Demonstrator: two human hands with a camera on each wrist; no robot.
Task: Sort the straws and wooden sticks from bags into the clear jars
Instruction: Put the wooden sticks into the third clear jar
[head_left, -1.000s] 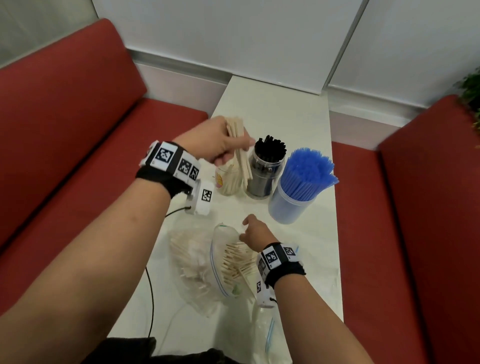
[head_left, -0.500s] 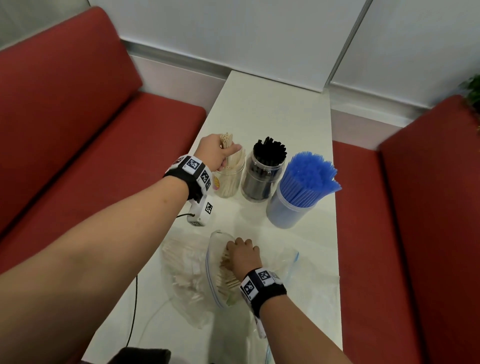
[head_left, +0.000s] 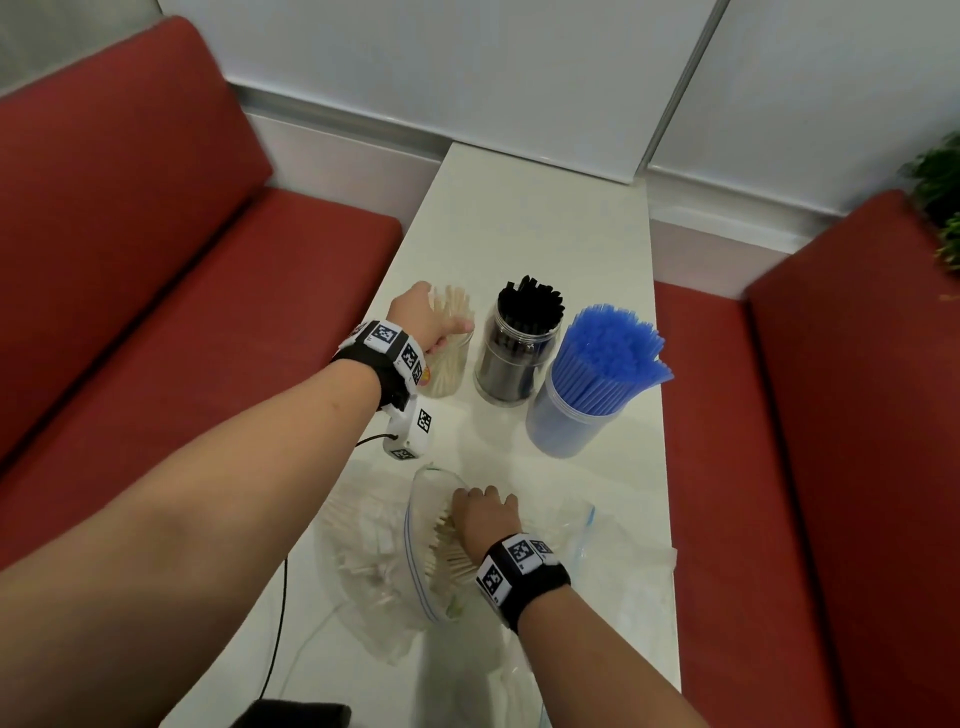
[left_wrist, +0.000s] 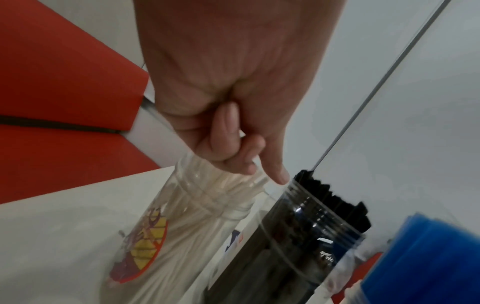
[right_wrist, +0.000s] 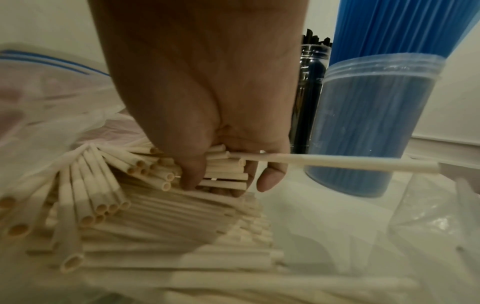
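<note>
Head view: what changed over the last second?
The left hand came down from above the jar of cream straws to its mouth, and its bundle now stands inside. The right hand pushed into the open bag and closed round a fresh bundle of cream straws. Black straw jar and blue straw jar stayed put.

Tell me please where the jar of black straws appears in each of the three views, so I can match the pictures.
Head: the jar of black straws stands mid-table, middle of three jars.
Left wrist: the same jar fills the lower centre-right, just below the left hand.
Right wrist: only a dark sliver of it shows between the right hand and the blue jar.
Shared landmark: the jar of blue straws beside it.
</note>
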